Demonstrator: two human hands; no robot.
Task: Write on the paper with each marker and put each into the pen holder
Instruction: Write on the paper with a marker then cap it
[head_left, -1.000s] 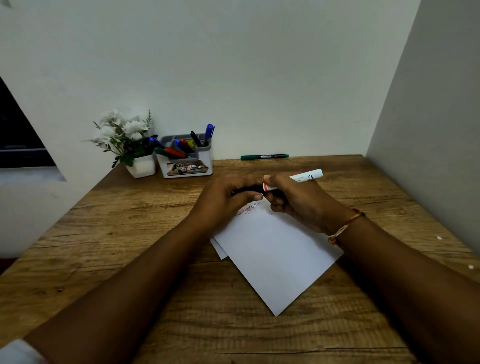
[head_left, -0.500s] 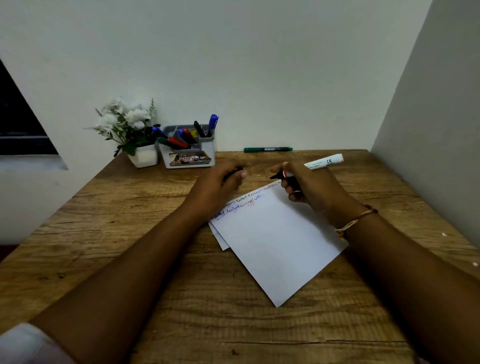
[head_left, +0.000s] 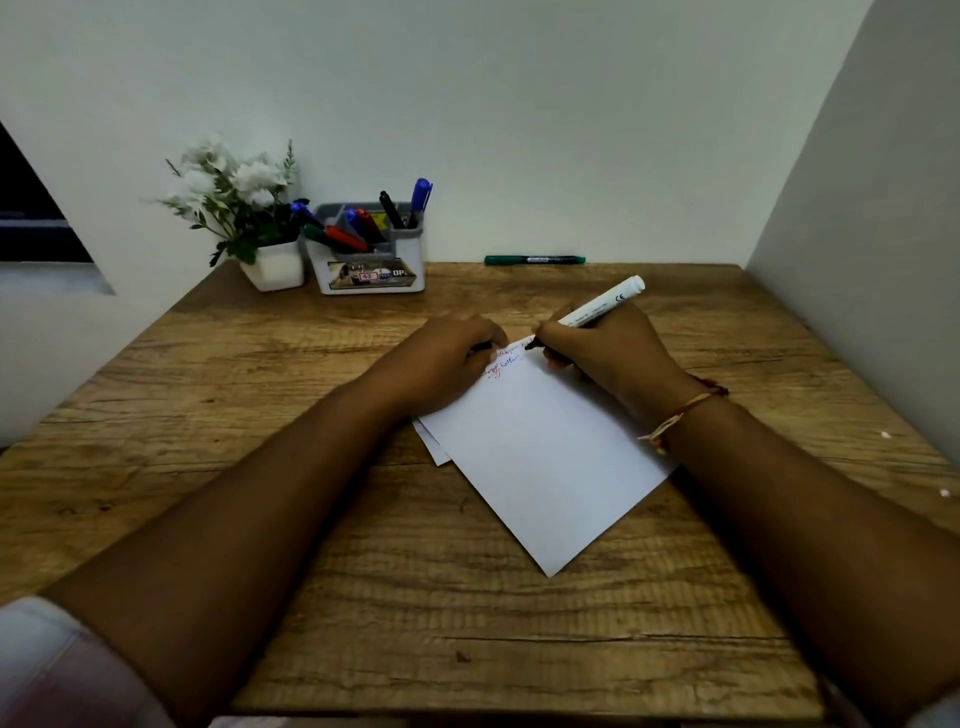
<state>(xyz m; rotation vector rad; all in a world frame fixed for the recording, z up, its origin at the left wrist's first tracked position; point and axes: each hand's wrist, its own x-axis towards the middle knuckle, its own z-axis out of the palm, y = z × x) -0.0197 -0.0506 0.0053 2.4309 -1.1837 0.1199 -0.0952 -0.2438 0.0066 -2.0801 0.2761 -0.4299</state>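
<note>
1. White marker (head_left: 602, 304) is gripped in your right hand (head_left: 608, 353), its black tip on the far edge of the paper (head_left: 545, 457). If you run past that edge, you ink the bench (head_left: 363, 597).
2. Your left hand (head_left: 441, 364) rests on the paper's far left corner, fingers curled round what looks like the dark cap (head_left: 479, 349). Lift that hand mid-stroke and the sheet may slide.
3. The grey pen holder (head_left: 408, 247) by the wall holds several capped markers (head_left: 347, 240), blue, red, black and green, leaning in its compartments.
4. A green marker (head_left: 535, 260) lies outside the holder, on the bench by the wall.
</note>
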